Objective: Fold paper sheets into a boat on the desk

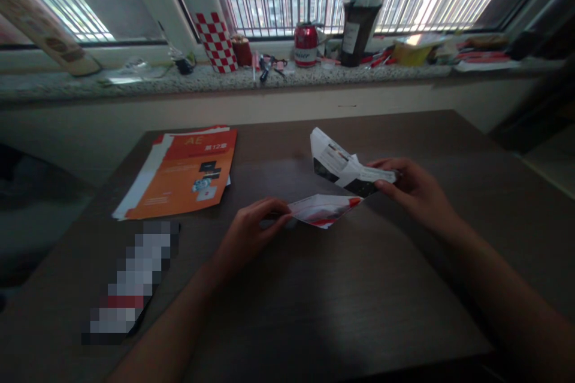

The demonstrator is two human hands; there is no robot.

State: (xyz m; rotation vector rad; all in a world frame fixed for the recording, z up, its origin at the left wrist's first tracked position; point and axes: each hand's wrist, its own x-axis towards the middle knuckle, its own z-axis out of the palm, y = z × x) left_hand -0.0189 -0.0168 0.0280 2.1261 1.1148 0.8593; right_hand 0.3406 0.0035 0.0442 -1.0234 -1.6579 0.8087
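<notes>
Above the middle of the dark table, both hands hold pieces of folded printed paper. My left hand (256, 227) pinches the left tip of a flat, pointed folded paper (321, 208), whitish with red and orange edges. Between the thumb and fingers of my right hand (411, 191) is another folded paper (335, 158), white with print and black patches, its upper flap standing up to the left. The two papers meet or overlap near the right tip of the lower one; whether they are joined I cannot tell.
On the table's left lie orange booklets (179, 176) over white sheets, and a phone (135, 281) with a blurred-out screen nearer me. Along the granite windowsill (287, 75) stand a checkered bottle (215, 42), a red can (305, 45), a dark-filled cup (357, 30) and small clutter.
</notes>
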